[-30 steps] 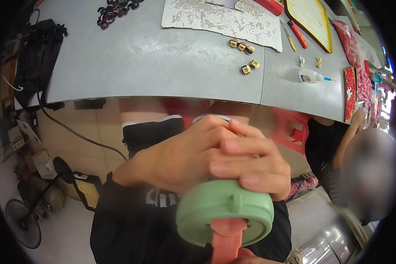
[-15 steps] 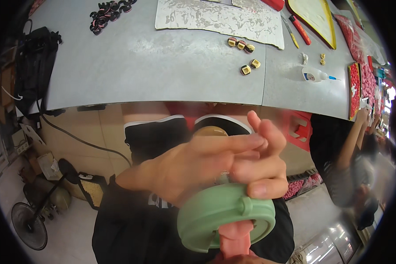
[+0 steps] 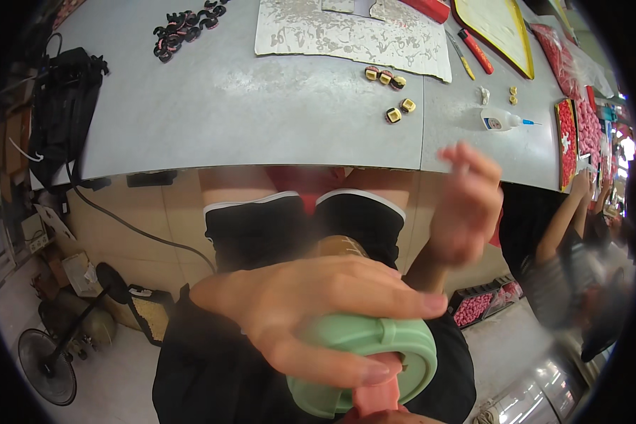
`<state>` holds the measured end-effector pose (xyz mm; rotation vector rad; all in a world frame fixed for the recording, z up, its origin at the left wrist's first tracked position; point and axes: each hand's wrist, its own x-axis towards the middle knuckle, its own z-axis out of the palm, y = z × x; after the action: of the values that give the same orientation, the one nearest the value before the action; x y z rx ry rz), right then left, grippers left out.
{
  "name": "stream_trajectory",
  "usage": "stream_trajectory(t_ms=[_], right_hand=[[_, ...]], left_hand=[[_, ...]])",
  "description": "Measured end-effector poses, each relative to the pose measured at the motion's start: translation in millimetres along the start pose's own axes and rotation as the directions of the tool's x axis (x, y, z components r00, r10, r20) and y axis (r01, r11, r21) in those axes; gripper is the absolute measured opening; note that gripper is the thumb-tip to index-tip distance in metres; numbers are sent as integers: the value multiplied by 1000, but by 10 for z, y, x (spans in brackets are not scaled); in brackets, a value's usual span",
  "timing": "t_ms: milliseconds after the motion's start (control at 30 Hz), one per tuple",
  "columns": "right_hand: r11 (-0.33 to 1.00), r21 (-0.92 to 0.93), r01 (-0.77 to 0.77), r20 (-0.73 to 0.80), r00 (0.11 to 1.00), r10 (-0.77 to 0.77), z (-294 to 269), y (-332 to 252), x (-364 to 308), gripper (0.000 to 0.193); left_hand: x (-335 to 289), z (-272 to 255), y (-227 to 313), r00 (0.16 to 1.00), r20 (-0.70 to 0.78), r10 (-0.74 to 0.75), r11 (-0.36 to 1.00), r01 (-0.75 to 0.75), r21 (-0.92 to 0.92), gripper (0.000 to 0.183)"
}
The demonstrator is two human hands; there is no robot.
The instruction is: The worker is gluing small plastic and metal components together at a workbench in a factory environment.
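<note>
Nearest, the left hand (image 3: 311, 311) wraps its fingers around a pale green lidded bottle (image 3: 364, 364) held close to the camera, a pink spout below. Right of it, the right hand (image 3: 466, 205) hangs blurred, fingers loosely curled, holding nothing. Farther off, the grey tabletop (image 3: 261, 106) carries a glue bottle (image 3: 498, 121).

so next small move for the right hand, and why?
Probably bring the right hand back down onto the green lid. It hangs blurred in the air above the lap, off the bottle and holding nothing, while the left hand alone grips the lid and the pink spout sits close under the camera.
</note>
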<state>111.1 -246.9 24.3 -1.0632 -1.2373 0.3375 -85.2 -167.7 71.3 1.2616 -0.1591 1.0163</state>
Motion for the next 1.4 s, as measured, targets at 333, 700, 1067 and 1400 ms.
stream_trajectory(t_ms=[333,700,1067,1400], right_hand=[[772,-608,-187,-144,982,124,-364,626,415,18],[632,-759,-159,-74,984,160,-297,588,414,18],[641,-756,-135,-61,989,136,-296,566,399,19],[661,-730,-175,-77,982,175,-296,557,388,19]], left_hand=[[69,206,-71,984,-127,123,990,-112,90,35],[145,65,-29,991,53,127,992,-127,12,33],[472,64,9,971,141,194,980,-185,-75,40],[740,-38,220,965,212,157,986,-167,29,43]])
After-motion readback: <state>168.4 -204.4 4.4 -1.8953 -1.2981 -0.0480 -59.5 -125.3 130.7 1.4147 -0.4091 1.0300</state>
